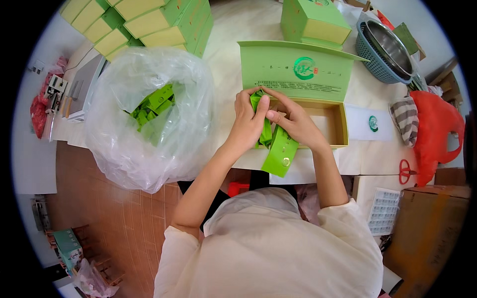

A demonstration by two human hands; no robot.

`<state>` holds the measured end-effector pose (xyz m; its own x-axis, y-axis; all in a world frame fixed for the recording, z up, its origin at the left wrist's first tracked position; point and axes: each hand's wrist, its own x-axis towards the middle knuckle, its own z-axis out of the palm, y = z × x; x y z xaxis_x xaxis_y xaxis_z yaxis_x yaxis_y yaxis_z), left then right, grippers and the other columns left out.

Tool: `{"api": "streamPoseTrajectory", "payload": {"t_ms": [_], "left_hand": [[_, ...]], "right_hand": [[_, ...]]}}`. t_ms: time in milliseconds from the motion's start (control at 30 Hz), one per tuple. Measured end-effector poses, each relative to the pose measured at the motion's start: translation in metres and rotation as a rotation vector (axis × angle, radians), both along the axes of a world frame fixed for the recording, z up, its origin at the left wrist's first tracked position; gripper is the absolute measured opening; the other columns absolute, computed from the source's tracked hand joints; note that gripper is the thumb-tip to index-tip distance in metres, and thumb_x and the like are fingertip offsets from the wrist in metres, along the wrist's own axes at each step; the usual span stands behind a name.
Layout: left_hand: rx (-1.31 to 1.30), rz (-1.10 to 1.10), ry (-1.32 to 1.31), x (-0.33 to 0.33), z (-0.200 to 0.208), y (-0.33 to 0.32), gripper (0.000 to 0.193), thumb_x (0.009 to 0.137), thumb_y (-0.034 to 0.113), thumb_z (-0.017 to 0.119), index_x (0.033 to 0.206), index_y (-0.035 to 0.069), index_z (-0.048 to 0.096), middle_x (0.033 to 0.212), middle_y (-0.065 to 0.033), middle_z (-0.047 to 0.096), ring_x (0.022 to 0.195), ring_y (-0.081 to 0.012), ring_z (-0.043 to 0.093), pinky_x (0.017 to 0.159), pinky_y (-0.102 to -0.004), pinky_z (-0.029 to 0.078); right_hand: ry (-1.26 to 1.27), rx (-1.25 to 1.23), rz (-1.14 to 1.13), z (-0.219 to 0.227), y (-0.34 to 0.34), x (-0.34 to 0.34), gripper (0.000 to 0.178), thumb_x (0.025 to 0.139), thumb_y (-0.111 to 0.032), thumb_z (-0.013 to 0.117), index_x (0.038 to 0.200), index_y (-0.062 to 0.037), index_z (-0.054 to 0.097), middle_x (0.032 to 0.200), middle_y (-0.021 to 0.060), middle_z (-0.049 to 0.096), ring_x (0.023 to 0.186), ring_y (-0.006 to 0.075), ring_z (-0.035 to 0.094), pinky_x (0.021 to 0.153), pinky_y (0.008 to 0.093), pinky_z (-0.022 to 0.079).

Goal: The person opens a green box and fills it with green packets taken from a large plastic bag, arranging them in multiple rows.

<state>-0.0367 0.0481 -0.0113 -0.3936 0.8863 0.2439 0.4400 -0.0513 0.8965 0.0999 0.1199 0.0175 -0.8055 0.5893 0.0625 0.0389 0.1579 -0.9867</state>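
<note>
My left hand (248, 119) and my right hand (293, 121) meet over the front edge of an open green gift box (338, 116), whose lid stands upright behind them. Both hands grip a bunch of small bright green packets (271, 131). One longer green packet (280, 154) hangs down from the bunch below my right hand. The box's tan inside shows to the right of my hands.
A large clear plastic bag (149, 114) with more green packets stands at the left. Stacked green boxes (149, 22) lie behind it, another box (313, 20) at the back. A blue basket with a metal bowl (387, 49), a red bag (435, 124) and red scissors (406, 171) are at the right.
</note>
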Motion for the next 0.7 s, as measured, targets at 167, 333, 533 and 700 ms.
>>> {"api": "streamPoseTrajectory", "payload": {"t_ms": [167,333,533,700], "left_hand": [[-0.111,0.049,0.313,-0.010,0.000,-0.010,0.040,0.097,0.038,0.041,0.113,0.002,0.043,0.111,-0.0181,0.043,0.106,-0.0362,0.042,0.092,-0.0444,0.033],[-0.032,-0.010,0.094,-0.023,-0.006,-0.014,0.031,0.096,0.032,0.046,0.105,0.002,0.046,0.102,-0.0167,0.045,0.096,-0.0324,0.048,0.087,-0.0395,0.038],[-0.105,-0.049,0.071,-0.026,0.011,-0.019,0.028,0.093,0.027,0.053,0.097,-0.001,0.050,0.097,-0.0153,0.046,0.088,-0.0294,0.051,0.079,-0.0349,0.042],[-0.015,-0.019,0.120,-0.022,0.001,-0.020,0.027,0.088,0.021,0.060,0.106,0.002,0.054,0.096,-0.0132,0.047,0.085,-0.0267,0.051,0.076,-0.0332,0.043]], "right_hand": [[-0.027,-0.030,0.025,-0.015,-0.001,-0.001,0.052,0.091,-0.024,0.060,0.137,-0.0079,0.041,0.081,0.0055,0.058,0.074,0.0123,0.056,0.068,0.0276,0.046],[-0.061,0.022,0.079,-0.018,0.000,-0.005,0.045,0.091,-0.023,0.060,0.128,-0.0033,0.045,0.084,0.0044,0.060,0.074,0.0109,0.057,0.067,0.0262,0.047],[-0.095,-0.069,0.170,-0.015,0.003,-0.003,0.047,0.091,-0.023,0.060,0.129,-0.0033,0.040,0.080,0.0048,0.058,0.074,0.0101,0.056,0.068,0.0251,0.045],[-0.113,-0.067,0.172,-0.017,-0.004,-0.005,0.055,0.090,-0.026,0.062,0.130,0.0003,0.036,0.082,0.0107,0.060,0.076,0.0181,0.059,0.071,0.0308,0.047]]}}
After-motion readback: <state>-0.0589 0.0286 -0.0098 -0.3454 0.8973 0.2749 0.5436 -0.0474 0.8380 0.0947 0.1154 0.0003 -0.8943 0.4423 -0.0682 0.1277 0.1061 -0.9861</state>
